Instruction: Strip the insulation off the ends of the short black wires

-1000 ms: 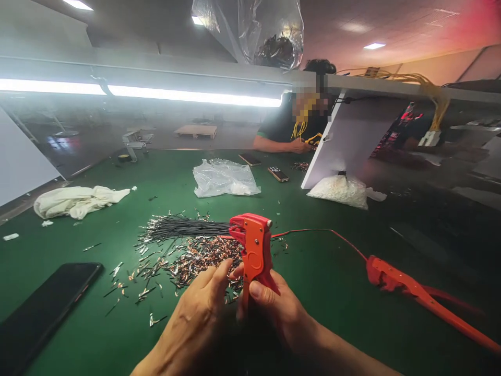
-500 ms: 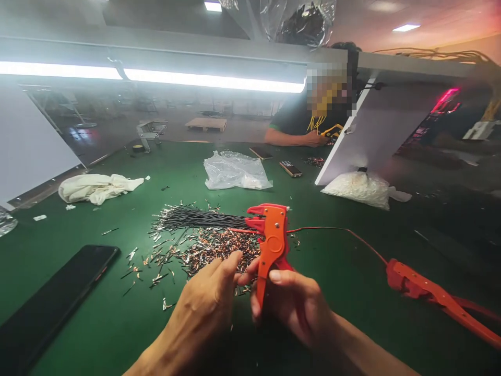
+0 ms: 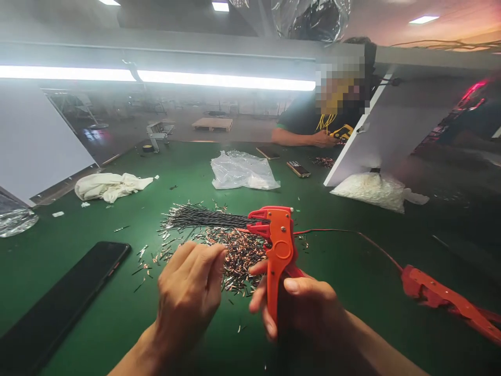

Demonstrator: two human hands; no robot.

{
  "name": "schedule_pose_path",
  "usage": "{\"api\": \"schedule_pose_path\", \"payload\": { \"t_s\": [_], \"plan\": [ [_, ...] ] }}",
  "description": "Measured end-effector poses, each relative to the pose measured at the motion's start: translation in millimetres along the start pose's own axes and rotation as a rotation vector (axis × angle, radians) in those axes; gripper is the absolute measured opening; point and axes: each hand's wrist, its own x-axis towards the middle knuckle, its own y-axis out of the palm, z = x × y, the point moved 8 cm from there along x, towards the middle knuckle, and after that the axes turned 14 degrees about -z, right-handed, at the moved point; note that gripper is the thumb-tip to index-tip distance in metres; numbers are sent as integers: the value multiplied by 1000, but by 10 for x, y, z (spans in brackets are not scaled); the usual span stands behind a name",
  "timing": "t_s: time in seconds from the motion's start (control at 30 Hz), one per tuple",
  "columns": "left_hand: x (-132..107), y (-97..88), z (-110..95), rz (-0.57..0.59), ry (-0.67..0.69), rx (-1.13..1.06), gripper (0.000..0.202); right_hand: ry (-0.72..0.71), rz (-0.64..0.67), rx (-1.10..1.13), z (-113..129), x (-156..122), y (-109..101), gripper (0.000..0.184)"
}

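Upright in my right hand (image 3: 305,297) is an orange and red wire stripper (image 3: 281,245), my fingers wrapped around its handles. Its jaws point left, over the right end of a bundle of black wires (image 3: 203,216) lying on the table. My left hand (image 3: 190,284) is closed, thumb and fingers pressed together; whatever it may hold is hidden. Just beyond that hand spreads a pile of wire offcuts (image 3: 242,256), copper and black. A thin red cord (image 3: 332,230) runs from behind the stripper to a second orange stripper (image 3: 450,297) lying on the right.
A dark phone (image 3: 74,297) lies at the left on the green table (image 3: 156,334). Farther back are a white cloth (image 3: 111,187), a clear plastic bag (image 3: 242,171), and a filled bag (image 3: 370,190) by a white panel (image 3: 354,136). Across the table, a co-worker's hand (image 3: 324,139) holds a yellow tool.
My left hand has drawn back leftward from the stripper, and its fingers have closed together. The right hand still holds the stripper. The whole view has shifted slightly.
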Motion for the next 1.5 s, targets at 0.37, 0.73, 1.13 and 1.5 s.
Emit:
{"api": "schedule_pose_path", "payload": {
  "t_s": [0.37,0.73,1.13,1.5],
  "plan": [
    [140,-250,127,-164,-118,16,16,155,127,46,-136,-76,61,48],
    [118,-197,113,-127,-72,7,16,228,141,43,-172,-104,78,51],
    [72,-69,10,-54,40,-37,18,-137,-80,70,298,10,-31,43],
    [-61,69,-126,3,170,-19,23,-138,-42,63,269,4,-6,37]
  ]
}}
